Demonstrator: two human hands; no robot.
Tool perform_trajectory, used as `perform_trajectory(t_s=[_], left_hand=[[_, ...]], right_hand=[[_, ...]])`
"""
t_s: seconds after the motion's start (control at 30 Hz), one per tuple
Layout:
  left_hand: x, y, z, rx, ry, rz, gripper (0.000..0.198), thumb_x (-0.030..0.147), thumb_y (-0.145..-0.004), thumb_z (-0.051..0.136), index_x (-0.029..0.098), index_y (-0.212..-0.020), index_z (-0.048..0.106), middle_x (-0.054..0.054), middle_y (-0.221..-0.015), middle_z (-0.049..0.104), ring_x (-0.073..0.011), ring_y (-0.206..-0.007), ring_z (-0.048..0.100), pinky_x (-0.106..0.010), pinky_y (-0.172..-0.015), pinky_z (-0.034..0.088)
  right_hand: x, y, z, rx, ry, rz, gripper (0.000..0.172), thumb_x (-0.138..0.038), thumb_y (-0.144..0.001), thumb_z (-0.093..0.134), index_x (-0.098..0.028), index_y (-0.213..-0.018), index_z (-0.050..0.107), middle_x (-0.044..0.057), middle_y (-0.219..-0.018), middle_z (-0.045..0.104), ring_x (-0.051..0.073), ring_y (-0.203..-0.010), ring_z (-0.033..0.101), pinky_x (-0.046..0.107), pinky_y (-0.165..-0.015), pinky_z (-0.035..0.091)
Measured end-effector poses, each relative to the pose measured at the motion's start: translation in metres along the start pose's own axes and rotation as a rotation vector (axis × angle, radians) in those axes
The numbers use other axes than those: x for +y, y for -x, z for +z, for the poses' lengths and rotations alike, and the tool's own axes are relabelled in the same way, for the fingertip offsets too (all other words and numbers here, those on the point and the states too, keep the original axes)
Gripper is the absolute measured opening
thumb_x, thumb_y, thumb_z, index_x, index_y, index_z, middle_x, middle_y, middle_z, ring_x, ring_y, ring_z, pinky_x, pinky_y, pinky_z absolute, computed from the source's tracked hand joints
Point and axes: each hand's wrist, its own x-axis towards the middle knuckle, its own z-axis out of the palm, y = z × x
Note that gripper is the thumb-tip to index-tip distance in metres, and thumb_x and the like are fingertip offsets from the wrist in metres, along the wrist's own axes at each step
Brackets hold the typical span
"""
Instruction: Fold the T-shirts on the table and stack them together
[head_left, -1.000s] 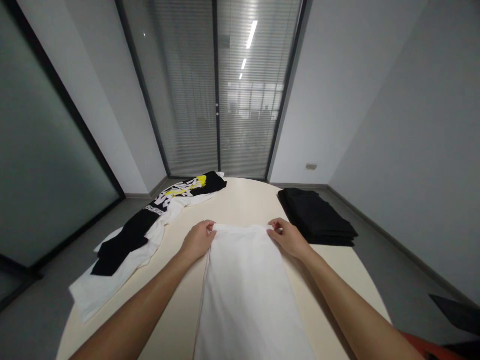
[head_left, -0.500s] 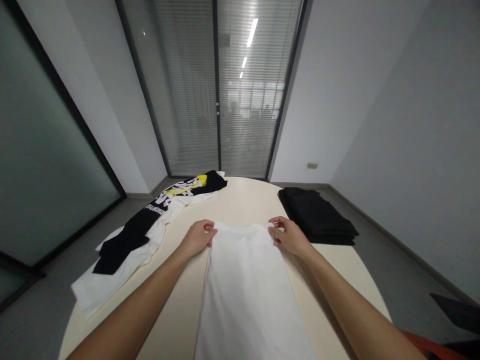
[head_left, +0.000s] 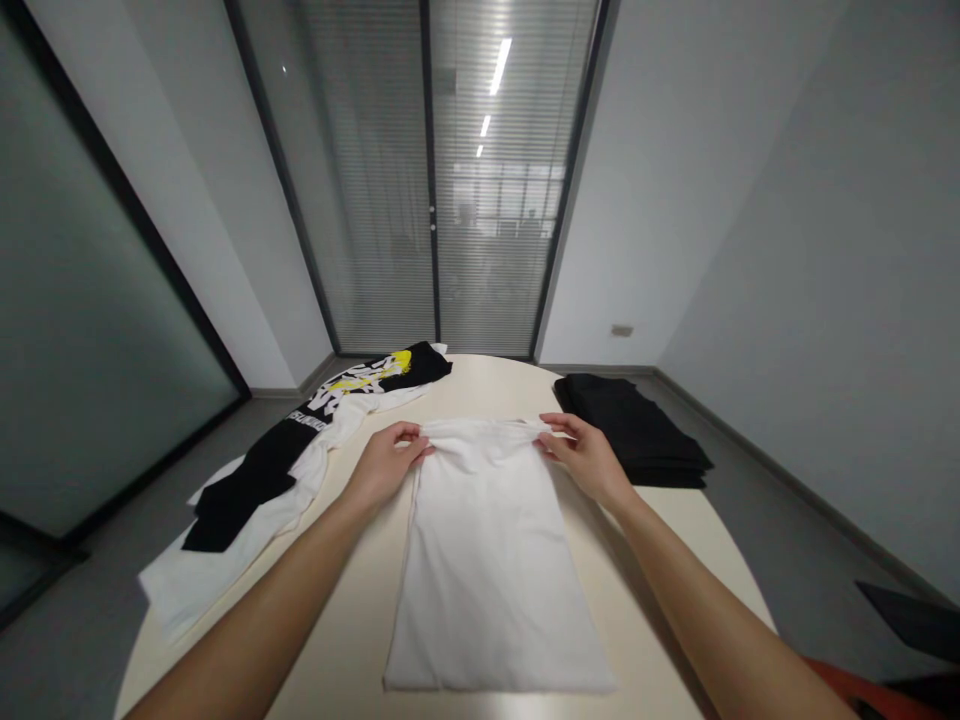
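A white garment, seemingly a T-shirt (head_left: 495,560), lies as a long rectangle in front of me with its lower edge near the table's front. My left hand (head_left: 386,460) pinches its far left corner between thumb and fingers. At the far right corner, my right hand (head_left: 583,455) is closed on the cloth in the same way. Between both hands the far edge is pulled into small creases and looks slightly lifted. Its sides run fairly straight toward me.
The round cream table (head_left: 480,385) carries a stack of folded black cloth (head_left: 630,430) at right. Along the left rim lie spread garments, a black printed shirt (head_left: 259,465) over white ones (head_left: 202,590). Red and black items (head_left: 847,685) show at lower right, off the table.
Both hands have moved slightly away from me, drawing the white T-shirt with them. Its near edge now shows on the table, and its far edge has become creased.
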Motion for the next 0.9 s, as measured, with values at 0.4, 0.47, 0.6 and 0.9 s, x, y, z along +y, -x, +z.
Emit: perform_trajectory(t_s=[0.4,0.47,0.6,0.9], left_hand=[[0.017,0.013,-0.014,-0.252,-0.121,-0.11,0.032,0.035,-0.061,0.086,0.014,-0.081,0.071,-0.005,-0.089,0.072,-0.0172,-0.086,0.069,-0.025,-0.081,0.055],[0.016,0.014,-0.012,-0.245,-0.094,-0.136,0.035,0.034,-0.064,0.085,0.015,-0.089,0.07,-0.006,-0.096,0.073,-0.0167,-0.086,0.07,-0.025,-0.08,0.055],[0.014,0.014,-0.005,-0.188,-0.021,-0.192,0.037,0.034,-0.072,0.081,0.018,-0.1,0.064,-0.008,-0.103,0.071,-0.0171,-0.091,0.072,-0.025,-0.078,0.056],[0.025,0.016,-0.001,-0.159,0.11,-0.021,0.044,0.044,-0.072,0.084,0.02,-0.102,0.062,-0.007,-0.118,0.066,-0.0207,-0.107,0.067,-0.032,-0.087,0.057]], right_hand=[[-0.023,0.014,-0.003,-0.141,-0.069,0.141,0.041,-0.051,-0.08,0.075,-0.02,-0.103,0.063,0.009,-0.114,0.068,0.021,-0.089,0.075,0.027,-0.064,0.062],[-0.023,0.017,-0.002,-0.172,-0.092,0.187,0.04,-0.052,-0.081,0.074,-0.022,-0.103,0.059,0.007,-0.11,0.067,0.022,-0.089,0.075,0.028,-0.066,0.063],[-0.021,0.017,-0.001,-0.184,-0.142,0.208,0.045,-0.057,-0.079,0.074,-0.023,-0.102,0.055,0.005,-0.102,0.065,0.025,-0.096,0.074,0.034,-0.076,0.063],[-0.022,0.009,0.0,-0.118,-0.125,-0.008,0.053,-0.064,-0.075,0.075,-0.022,-0.101,0.058,0.005,-0.105,0.065,0.019,-0.098,0.066,0.037,-0.091,0.057]])
